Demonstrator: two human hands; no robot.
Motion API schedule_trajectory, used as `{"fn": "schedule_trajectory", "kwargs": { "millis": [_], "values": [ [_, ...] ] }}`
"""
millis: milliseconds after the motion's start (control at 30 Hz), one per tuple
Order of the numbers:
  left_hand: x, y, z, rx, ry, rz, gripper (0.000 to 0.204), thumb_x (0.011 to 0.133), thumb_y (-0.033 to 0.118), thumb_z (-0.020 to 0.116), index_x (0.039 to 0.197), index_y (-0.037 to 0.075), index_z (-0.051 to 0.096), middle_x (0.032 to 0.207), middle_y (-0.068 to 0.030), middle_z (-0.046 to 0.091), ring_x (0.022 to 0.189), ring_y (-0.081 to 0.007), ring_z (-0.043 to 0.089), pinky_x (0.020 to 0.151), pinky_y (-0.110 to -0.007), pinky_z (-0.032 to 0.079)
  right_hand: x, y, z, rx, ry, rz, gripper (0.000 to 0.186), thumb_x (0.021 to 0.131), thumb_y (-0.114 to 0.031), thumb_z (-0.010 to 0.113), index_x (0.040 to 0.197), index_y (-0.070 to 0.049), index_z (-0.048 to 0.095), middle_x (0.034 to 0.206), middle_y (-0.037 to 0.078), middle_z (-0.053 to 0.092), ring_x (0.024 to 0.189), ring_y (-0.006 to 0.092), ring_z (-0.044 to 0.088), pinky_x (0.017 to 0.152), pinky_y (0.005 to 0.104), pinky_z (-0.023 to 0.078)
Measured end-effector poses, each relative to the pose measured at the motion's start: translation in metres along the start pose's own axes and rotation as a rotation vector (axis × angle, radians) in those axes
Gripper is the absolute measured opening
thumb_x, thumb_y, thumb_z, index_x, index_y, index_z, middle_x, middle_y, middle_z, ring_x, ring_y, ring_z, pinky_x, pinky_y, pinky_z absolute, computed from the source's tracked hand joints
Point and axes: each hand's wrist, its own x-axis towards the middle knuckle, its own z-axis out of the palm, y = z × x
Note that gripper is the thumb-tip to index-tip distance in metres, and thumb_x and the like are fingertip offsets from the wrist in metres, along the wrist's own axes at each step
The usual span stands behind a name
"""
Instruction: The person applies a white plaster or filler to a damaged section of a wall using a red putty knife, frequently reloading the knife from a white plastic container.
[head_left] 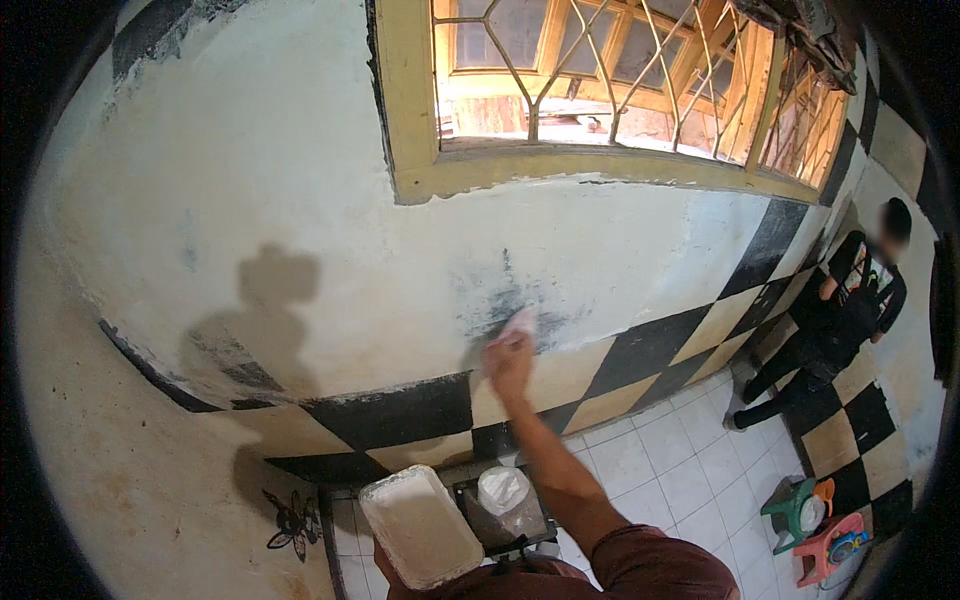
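Observation:
My right hand (508, 362) is closed round a small, flat, pale pink piece (521, 322), which looks like a plastic putty spreader. Its edge meets the white wall (400, 270) at a dark, patchy smear (510, 300) below the window. Low in front of me is a shallow off-white rectangular tray (376, 494), coated inside with cream-coloured stuff. Only a bit of my left hand (384, 568) shows along the tray's left side, supporting it; most of its fingers are hidden underneath.
A yellow-framed window (420, 178) with metal bars is above. Beside the tray, a white container (503, 490) sits on a dark stand (490, 530). At right stand a person (855, 300) in black, a green stool (788, 510) and a pink stool (822, 555) on white floor tiles (660, 450).

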Motion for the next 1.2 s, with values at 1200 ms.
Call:
{"fn": "schedule_trajectory", "kwargs": {
  "millis": [1200],
  "values": [
    [-0.019,0.01,-0.02,-0.082,0.204,0.114,0.073,0.091,0.063,0.043,0.147,0.016,0.035,0.142,-0.0143,0.047,0.124,-0.0397,0.052,0.1,-0.06,0.044,-0.169,-0.01,0.072,-0.487,-0.39,-0.487,0.01,0.08,0.001,0.064,0.079,-0.002,0.055,0.09,0.013,0.059,0.081,0.0271,0.059,0.071,0.0354,0.049]
  ]
}}
